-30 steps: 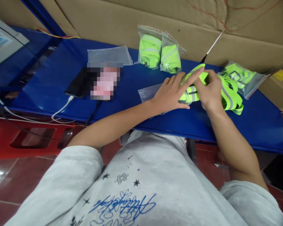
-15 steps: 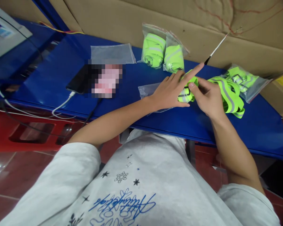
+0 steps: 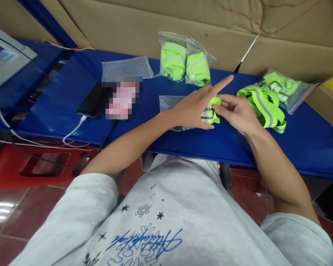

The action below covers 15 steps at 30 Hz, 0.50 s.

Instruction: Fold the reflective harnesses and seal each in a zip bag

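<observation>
A folded lime-yellow reflective strap (image 3: 210, 115) with a black buckle lies low over the table between my hands. My left hand (image 3: 192, 107) grips it from the left, its index finger pointing outward and its thumb along the near side. My right hand (image 3: 240, 112) pinches the strap's right edge between thumb and fingers. Under my left hand and wrist spreads a clear plastic bag (image 3: 166, 103), partly hidden; whether the strap is inside its mouth I cannot tell. Close behind my right hand rests a loose reflective strap (image 3: 266, 105) in loops.
Two bagged straps (image 3: 174, 61) stand at the back, and another bagged strap (image 3: 279, 87) lies right. A flat clear bag (image 3: 126, 68), a black phone (image 3: 91, 101) and a blurred-out screen (image 3: 122, 101) are left on the blue table (image 3: 58, 96). A white cable (image 3: 73, 131) crosses the front edge.
The view has shifted slightly. My right hand has come away a little from my left hand and from the looped strap, still pinching the folded strap's edge.
</observation>
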{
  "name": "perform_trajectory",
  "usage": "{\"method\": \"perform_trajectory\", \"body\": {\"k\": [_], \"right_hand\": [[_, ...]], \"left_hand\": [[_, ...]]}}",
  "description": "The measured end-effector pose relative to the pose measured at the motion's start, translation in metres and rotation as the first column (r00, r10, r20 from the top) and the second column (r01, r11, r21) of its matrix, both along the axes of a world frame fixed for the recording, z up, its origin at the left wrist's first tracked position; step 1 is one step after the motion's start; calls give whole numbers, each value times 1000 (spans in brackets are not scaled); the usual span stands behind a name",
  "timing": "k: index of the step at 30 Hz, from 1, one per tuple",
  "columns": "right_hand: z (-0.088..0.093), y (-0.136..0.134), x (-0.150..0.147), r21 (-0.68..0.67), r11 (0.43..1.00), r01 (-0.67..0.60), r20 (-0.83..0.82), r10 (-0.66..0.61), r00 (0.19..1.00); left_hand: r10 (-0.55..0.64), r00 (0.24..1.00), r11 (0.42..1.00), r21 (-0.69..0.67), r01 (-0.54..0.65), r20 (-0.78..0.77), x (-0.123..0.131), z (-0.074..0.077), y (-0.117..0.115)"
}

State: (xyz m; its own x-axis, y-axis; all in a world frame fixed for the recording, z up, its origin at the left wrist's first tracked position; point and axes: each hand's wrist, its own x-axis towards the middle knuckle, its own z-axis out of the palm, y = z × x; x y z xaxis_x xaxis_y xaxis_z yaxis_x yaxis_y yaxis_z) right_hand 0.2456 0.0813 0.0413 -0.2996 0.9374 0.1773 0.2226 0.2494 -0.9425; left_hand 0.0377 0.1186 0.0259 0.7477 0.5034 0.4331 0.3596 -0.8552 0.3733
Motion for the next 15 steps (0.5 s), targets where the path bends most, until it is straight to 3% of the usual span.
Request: {"method": "perform_trajectory", "body": {"k": [5,8,12,15], "right_hand": [[-5,-1,-4,111,990,-83,177,63,982],[-7,3,-1,132,967,-217,265,176,948],[-8,6,13,-44,921,-387,239,386,891],[-10,4,24,-141,931,-338,117,354,928]], "left_hand": [[153,981,973,191,-129,-115,5,-3,-6],[211,959,958,234,-165,-188,8,2,-17],[208,936,960,244,-140,-283,12,15,-33],[171,918,965,248,-83,-358,20,26,-46]]}}
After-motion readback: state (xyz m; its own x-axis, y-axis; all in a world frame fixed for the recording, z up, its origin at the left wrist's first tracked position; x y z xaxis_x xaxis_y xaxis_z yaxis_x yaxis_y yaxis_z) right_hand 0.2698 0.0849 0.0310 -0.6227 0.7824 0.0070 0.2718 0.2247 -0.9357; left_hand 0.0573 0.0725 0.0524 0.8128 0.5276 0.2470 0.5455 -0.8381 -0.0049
